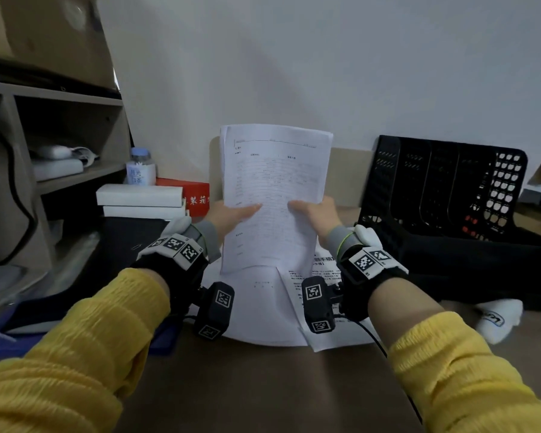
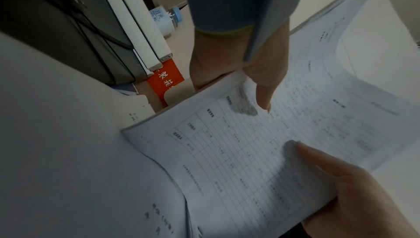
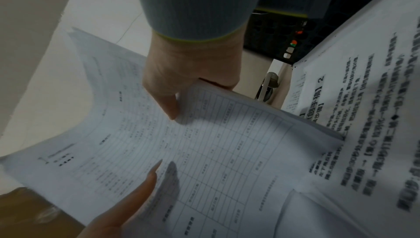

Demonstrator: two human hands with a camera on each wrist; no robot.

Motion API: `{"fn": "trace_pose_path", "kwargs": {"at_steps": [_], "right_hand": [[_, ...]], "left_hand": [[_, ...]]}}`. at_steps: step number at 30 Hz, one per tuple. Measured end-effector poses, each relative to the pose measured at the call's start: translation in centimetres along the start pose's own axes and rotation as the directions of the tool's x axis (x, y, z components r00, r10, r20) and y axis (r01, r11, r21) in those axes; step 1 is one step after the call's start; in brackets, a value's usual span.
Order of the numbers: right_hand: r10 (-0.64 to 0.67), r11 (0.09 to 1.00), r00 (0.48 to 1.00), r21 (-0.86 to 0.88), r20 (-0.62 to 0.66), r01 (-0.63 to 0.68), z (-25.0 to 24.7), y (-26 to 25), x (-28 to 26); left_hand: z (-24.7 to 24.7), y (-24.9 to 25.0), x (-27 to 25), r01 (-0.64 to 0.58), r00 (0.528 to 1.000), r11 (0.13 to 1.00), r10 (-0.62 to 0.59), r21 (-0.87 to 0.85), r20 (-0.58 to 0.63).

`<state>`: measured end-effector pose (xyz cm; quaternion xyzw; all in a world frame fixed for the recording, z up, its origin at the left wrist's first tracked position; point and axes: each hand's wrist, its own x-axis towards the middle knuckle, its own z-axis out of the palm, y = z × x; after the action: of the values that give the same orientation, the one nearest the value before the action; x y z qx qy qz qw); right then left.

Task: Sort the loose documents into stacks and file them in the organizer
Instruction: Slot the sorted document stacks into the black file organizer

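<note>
Paper everywhere on the desk (image 1: 263, 385), so starting close: loose sheets (image 1: 263, 307) lie fanned out flat right below the wrists. Just above them both hands hold a thin stack of printed forms (image 1: 274, 195) upright. The left hand (image 1: 231, 215) and right hand (image 1: 314, 214) each pinch a side edge, thumb on the front and fingers curled behind.

My guess is this stack is light and floppy, slippery sheet on sheet, so gripping low on both edges is the way to go.

The right wrist view shows the stack bowing in the middle, which the head view hides. The head view alone shows the whole black organizer (image 1: 444, 185), well apart to the right by the wall, slots looking empty.
</note>
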<state>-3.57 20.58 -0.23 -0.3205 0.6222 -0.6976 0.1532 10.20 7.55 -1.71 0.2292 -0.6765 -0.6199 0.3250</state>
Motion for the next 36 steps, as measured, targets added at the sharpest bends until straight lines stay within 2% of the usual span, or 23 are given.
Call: {"fn": "trace_pose_path", "kwargs": {"at_steps": [3, 7, 13, 16, 19, 22, 24, 26, 28, 29, 32, 36], "right_hand": [[0.054, 0.998, 0.998, -0.017, 0.025, -0.053, -0.2, 0.6, -0.3], [0.081, 0.995, 0.994, -0.069, 0.067, -0.076, -0.3, 1.4, -0.9], [0.057, 0.994, 0.997, -0.098, 0.044, -0.053, -2.5, 0.0, -1.8], [0.013, 0.986, 1.000, -0.168, -0.027, -0.017, -3.9, -0.5, -2.2], [-0.065, 0.973, 0.989, -0.226, -0.133, 0.034, -5.0, -1.2, -2.5], [-0.165, 0.952, 0.947, -0.296, -0.275, 0.080, -6.0, -2.1, -2.7], [-0.216, 0.936, 0.918, -0.337, -0.332, 0.098, -6.1, -2.9, -2.8], [-0.254, 0.915, 0.904, -0.388, -0.345, 0.110, -6.3, -3.7, -3.4], [-0.269, 0.904, 0.895, -0.413, -0.356, 0.108, -6.6, -4.5, -4.0], [-0.281, 0.902, 0.887, -0.415, -0.365, 0.115, -7.0, -4.8, -4.3], [-0.345, 0.878, 0.852, -0.457, -0.393, 0.145, -7.7, -5.6, -5.1], [-0.458, 0.802, 0.796, -0.570, -0.396, 0.178, -10.2, -6.5, -6.1]], "left_hand": [[0.0, 0.0, 0.2, -0.005, 0.998, 0.997, 0.010, 0.078, -0.066], [0.1, 0.4, 0.3, -0.048, 0.974, 0.979, 0.090, 0.200, -0.208], [1.9, 2.9, 1.1, -0.161, 0.971, 0.987, 0.160, 0.011, -0.180], [3.4, 4.0, 1.4, -0.248, 0.955, 0.967, 0.234, -0.053, -0.183], [5.1, 4.5, 2.0, -0.324, 0.919, 0.943, 0.296, -0.071, -0.262], [7.9, 5.2, 1.7, -0.366, 0.873, 0.924, 0.382, 0.110, -0.302], [10.2, 5.8, 0.9, -0.340, 0.902, 0.916, 0.381, 0.212, -0.201], [13.5, 6.4, -0.4, -0.344, 0.939, 0.929, 0.340, 0.140, 0.049], [16.9, 7.0, -1.7, -0.313, 0.918, 0.950, 0.308, -0.020, 0.251], [18.5, 7.3, -2.4, -0.284, 0.903, 0.954, 0.299, -0.092, 0.308], [20.7, 8.5, -4.3, -0.203, 0.865, 0.952, 0.284, -0.230, 0.413], [23.1, 9.4, -5.4, -0.234, 0.797, 0.932, 0.347, -0.278, 0.494]]}}
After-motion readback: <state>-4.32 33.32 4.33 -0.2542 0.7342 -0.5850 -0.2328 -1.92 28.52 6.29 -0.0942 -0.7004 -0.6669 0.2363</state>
